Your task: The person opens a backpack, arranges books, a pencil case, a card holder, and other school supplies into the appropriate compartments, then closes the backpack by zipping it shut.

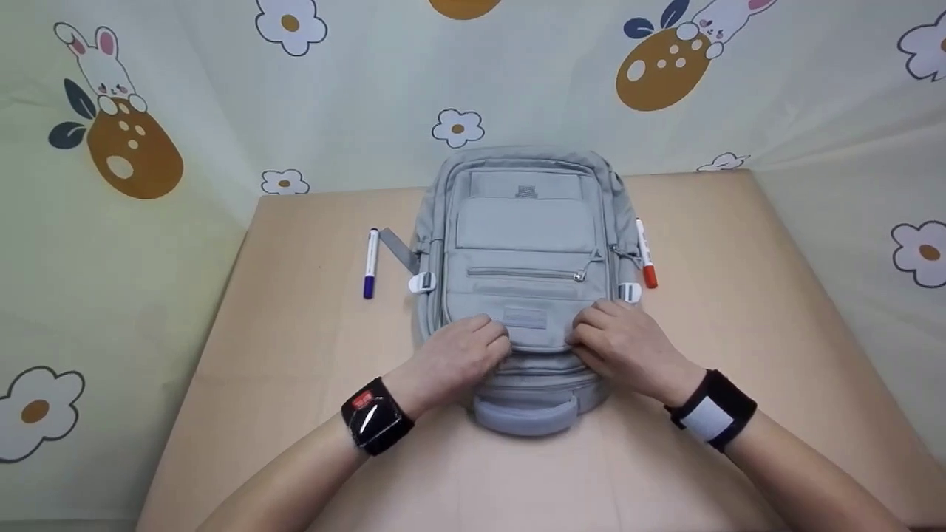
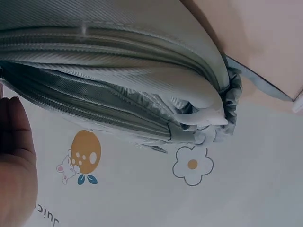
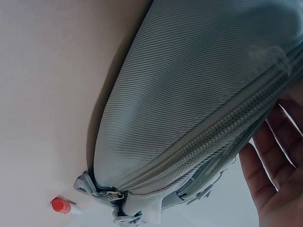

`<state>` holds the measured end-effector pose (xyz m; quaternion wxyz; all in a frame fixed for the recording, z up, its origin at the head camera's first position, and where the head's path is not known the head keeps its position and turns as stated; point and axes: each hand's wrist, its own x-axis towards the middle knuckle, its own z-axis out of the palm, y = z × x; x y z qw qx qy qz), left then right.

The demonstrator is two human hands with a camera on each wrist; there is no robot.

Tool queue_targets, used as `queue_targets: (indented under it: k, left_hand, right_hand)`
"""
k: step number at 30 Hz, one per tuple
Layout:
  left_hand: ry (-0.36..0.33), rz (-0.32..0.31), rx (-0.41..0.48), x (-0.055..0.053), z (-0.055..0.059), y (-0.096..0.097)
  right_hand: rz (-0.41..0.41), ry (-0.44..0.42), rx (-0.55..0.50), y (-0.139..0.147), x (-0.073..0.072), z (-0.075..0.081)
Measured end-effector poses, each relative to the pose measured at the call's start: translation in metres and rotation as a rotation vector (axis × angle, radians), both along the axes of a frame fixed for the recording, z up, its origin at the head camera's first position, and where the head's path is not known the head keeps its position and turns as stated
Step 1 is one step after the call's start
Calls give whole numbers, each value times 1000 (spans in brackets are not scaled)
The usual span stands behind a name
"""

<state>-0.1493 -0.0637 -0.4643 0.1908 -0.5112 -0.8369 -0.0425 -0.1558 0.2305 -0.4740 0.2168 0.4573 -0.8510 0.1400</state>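
Note:
A grey backpack [image 1: 526, 225] lies front side up, its carry handle [image 1: 526, 415] toward me. My left hand [image 1: 462, 356] grips the near left edge of the front panel with curled fingers. On the near right edge, my right hand [image 1: 628, 346] pinches the same panel. Both wrist views show the front compartment's zipper undone, with a dark gap [image 2: 94, 92] between the panel and the body. Beside that loosened edge are the fingers of the left hand [image 2: 16, 161] and of the right hand [image 3: 279, 175]. The thumbs are mostly hidden.
A white marker with a purple cap [image 1: 368, 287] lies left of the backpack, by a grey strap [image 1: 399, 250]. To the right lies a red-capped marker [image 1: 648, 273], partly covered by the bag. Patterned cloth [image 1: 355, 111] surrounds the tan table [image 1: 295, 310] at the back and sides.

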Motion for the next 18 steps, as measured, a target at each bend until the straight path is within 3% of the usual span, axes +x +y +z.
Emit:
queue_targets:
  k: [5,18]
  left_hand:
    - [-87,47,88,3,-1,-4]
    - [-110,167,69,12,7,-6]
  right_hand:
    - [2,-4,-5,2,0,1]
    - [-2,-4,-4,1,1,3]
